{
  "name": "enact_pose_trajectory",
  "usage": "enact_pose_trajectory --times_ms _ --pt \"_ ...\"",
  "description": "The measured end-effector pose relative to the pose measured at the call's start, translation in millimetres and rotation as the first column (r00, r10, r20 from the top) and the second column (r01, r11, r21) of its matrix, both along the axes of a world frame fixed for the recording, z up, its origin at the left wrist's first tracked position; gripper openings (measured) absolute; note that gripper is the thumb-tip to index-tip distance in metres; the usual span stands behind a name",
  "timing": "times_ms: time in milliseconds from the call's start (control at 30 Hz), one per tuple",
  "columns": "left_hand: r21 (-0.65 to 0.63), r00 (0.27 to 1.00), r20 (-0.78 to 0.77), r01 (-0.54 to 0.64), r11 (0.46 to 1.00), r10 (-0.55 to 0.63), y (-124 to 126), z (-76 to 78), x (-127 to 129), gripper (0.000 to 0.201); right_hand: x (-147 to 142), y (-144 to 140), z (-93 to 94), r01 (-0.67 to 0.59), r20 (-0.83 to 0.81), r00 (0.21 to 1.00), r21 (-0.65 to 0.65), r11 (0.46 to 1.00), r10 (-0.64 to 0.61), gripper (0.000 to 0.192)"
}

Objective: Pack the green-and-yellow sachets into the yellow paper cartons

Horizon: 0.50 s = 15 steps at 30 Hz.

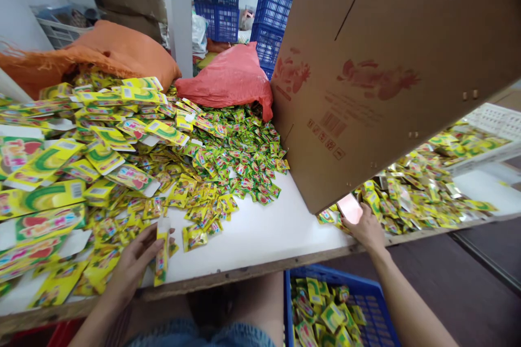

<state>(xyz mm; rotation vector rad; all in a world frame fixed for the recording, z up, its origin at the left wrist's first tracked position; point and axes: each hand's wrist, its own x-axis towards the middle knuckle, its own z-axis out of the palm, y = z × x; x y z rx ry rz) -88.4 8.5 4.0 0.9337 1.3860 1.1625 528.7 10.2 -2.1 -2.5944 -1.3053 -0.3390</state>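
1. Table (252, 238): white top; packets (232, 141) heap on both sides of a white strip, probably to keep them within reach.
2. Box (386, 21): brown, its low corner at the table; it stands between the heaps and seems to part them.
3. Orange sack (126, 49) and red sack (228, 76): lying at the back; packets lie at their mouths, as if tipped out.
4. Crate (372, 314): blue, below the table's front edge; holds packets, presumably handy there.
5. Left hand (132, 260): thumb and fingers pinch the carton, upright, perhaps for control; right hand (368, 227): digits at a pale piece (349, 209) beside the box — pinched or merely touched, I cannot tell.
6. Carton (161, 260): slim, yellow and green, pale at the top; over the front edge.
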Motion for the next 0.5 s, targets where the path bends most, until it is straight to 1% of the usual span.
enact_pose_trajectory --times_ms 100,200,333,500 --pt "0.000 1.000 0.019 -0.007 1.000 0.007 0.1 1.5 0.4 0.061 -10.3 -4.9 0.7 -0.053 0.169 0.984 0.017 0.998 0.050 0.085" --pt "-0.010 1.000 0.030 -0.005 1.000 0.005 -0.1 5.5 1.8 0.062 -24.2 -15.9 -2.7 -0.090 0.257 0.965 0.098 0.991 0.062 0.080" --pt "-0.016 0.999 0.027 0.019 1.000 -0.019 0.3 9.1 3.9 0.062 -38.5 -29.9 -12.9 -0.147 0.228 0.967 0.137 0.980 0.114 0.077" --pt "-0.015 0.999 0.043 0.020 1.000 -0.019 1.1 7.6 3.9 0.062 -37.0 -34.0 -23.7 -0.193 0.165 0.971 0.133 0.972 0.170 0.067"
